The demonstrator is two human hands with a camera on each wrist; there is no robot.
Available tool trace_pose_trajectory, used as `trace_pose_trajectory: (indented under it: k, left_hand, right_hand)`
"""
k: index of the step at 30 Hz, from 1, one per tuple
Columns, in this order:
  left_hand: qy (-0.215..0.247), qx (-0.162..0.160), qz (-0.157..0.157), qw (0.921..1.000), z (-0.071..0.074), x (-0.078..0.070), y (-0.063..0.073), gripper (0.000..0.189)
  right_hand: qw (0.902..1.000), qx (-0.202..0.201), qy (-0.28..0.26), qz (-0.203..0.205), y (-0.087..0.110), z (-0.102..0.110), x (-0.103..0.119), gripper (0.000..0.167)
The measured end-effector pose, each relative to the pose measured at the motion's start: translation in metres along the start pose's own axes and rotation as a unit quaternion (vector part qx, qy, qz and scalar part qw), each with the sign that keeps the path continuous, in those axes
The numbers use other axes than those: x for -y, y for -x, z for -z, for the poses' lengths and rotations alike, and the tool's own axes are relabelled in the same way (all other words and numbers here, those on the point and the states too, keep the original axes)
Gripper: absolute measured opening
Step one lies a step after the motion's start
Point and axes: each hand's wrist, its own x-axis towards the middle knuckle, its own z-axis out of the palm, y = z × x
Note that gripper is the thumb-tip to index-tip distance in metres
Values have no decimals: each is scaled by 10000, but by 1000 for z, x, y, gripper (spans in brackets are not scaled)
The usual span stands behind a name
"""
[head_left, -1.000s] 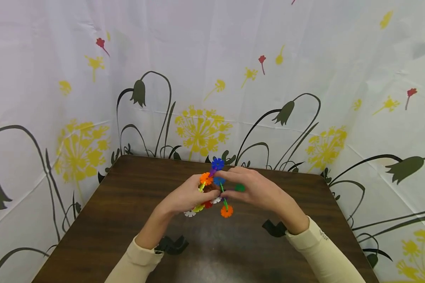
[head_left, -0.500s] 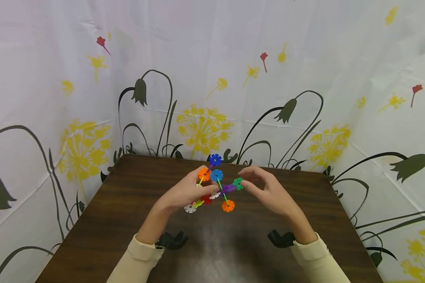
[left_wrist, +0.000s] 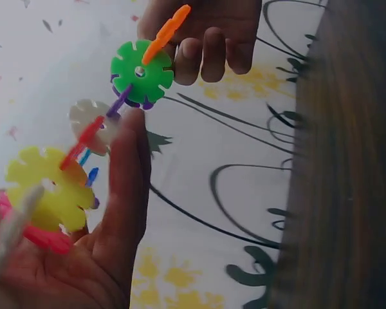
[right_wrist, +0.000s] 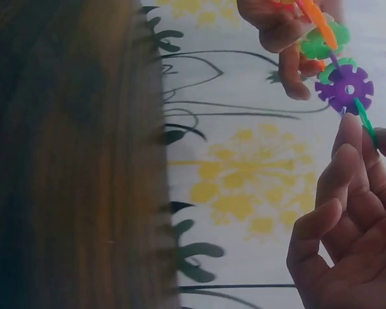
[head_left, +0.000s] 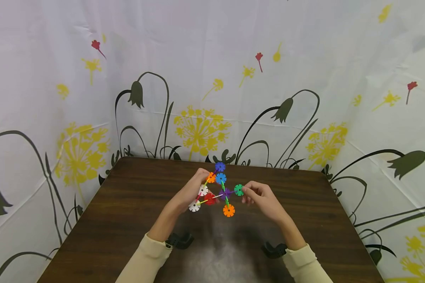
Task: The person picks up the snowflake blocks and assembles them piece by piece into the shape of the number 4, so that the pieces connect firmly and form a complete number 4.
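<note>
Both hands hold one toy of coloured snowflake discs [head_left: 217, 190] up above the middle of the brown table [head_left: 127, 220], a little toward its far edge. On the left side, the left hand [head_left: 193, 192] has its fingers curled round the cluster of white, red and orange discs. On the right side, the right hand [head_left: 260, 196] pinches the green disc [head_left: 239, 190] between thumb and fingertips at the toy's right end. A blue disc [head_left: 220, 166] stands at the far tip, and an orange disc [head_left: 228, 210] hangs at the near tip. A purple disc [head_left: 226, 193] sits just left of the green one. Behind the table hangs a white curtain [head_left: 304, 59] printed with flowers.
</note>
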Motion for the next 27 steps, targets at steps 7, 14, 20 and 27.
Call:
trace_pose_trajectory:
  k: [7,14,20,27]
  left_hand:
    - [-123,-141,176,9997,-5,25,-15,29]
    - [-521,-301,540,9967,-4,50,-43,39]
    - [-635,-374,678,9950,-3,72,-77,39]
    - [-929,-374,830,9915,-5,77,-99,45]
  right_hand:
    - [9982,-14,-317,-515,-1,-6,-36,37]
    - [9921,-247,-470,-1136,-4,-12,-70,47]
    - [9836,-402,-550,-1669,-14,-17,-91,48]
    - [9751,-587,-399,-2100,-28,-16,-103,43]
